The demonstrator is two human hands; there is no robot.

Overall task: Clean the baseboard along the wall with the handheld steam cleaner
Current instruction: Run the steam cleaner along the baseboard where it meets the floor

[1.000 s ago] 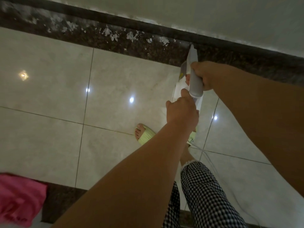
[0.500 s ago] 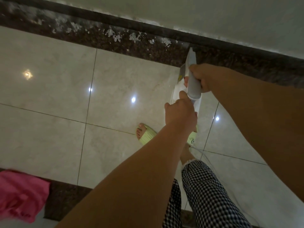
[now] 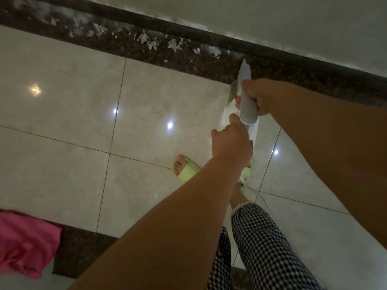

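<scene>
A white and grey handheld steam cleaner (image 3: 245,84) points its nozzle tip at the dark baseboard (image 3: 188,28) where it meets the dark speckled floor border. My right hand (image 3: 259,95) is wrapped around the grey handle. Just below it, my left hand (image 3: 230,141) is closed on the white rear body of the cleaner. White flakes (image 3: 150,43) lie scattered on the border strip to the left of the nozzle. Haze, possibly steam, hangs over the far left stretch of baseboard.
Glossy beige floor tiles (image 3: 73,101) fill the left and middle. My feet in pale green slippers (image 3: 186,170) stand below the cleaner, with a thin white cord (image 3: 259,195) trailing beside them. A pink cloth (image 3: 23,241) lies at the lower left.
The view shifted a little and the cleaner's nozzle has slid slightly left along the baseboard. Both hands keep the same hold.
</scene>
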